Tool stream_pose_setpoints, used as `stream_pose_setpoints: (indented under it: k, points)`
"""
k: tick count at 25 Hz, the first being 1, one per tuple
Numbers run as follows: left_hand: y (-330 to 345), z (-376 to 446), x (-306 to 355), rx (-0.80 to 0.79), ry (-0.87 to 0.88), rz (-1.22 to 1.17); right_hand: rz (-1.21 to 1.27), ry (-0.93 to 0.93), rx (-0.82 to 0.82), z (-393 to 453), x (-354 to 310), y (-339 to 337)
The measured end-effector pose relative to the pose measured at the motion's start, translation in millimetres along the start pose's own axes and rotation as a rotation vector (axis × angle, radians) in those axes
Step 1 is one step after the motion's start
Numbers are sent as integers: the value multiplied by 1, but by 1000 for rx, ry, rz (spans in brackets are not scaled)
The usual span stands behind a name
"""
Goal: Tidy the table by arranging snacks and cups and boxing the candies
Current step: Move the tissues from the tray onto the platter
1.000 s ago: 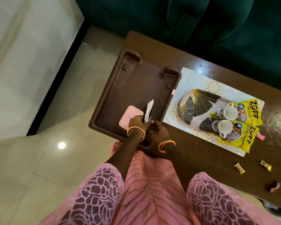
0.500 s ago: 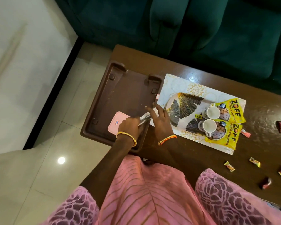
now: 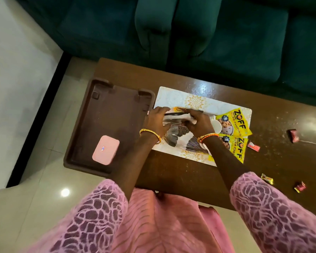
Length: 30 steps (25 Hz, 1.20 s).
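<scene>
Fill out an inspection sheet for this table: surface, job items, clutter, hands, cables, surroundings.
Surface: dark wooden table, glossy, with pale specks at the right end.
Job's things: two yellow snack packets and a white cup on the patterned placemat; five wrapped candies loose at the right; pink box, lid shut, on the brown tray.
Clutter: nothing seen.
Hands: left hand and right hand together hold a crumpled whitish thing over the placemat; what it is cannot be told.
Cables: nothing seen.
Surroundings: green sofa behind the table, tiled floor.
</scene>
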State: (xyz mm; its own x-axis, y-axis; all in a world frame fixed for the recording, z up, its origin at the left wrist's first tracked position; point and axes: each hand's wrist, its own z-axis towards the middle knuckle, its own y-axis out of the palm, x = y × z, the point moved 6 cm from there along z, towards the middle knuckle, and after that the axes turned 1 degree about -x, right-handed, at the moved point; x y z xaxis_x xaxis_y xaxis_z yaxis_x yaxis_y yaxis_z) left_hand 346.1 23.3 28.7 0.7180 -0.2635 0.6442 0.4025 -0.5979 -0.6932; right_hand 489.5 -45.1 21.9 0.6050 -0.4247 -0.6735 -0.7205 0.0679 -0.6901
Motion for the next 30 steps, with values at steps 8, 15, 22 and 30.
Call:
stream_pose_setpoints:
  k: [8, 15, 22, 30]
  points:
    - [88, 46, -23, -141, -240, -287, -92, 89, -50, 52, 76, -1]
    - [125, 57, -6, -223, -232, -238, -180, 142, -39, 55, 102, -5]
    - [136, 58, -2, -262, -190, -228, -171, 203, -41, 51, 110, -1]
    - [115, 36, 3, -161, -189, -21, -151, 255, 121, 26, 93, -16]
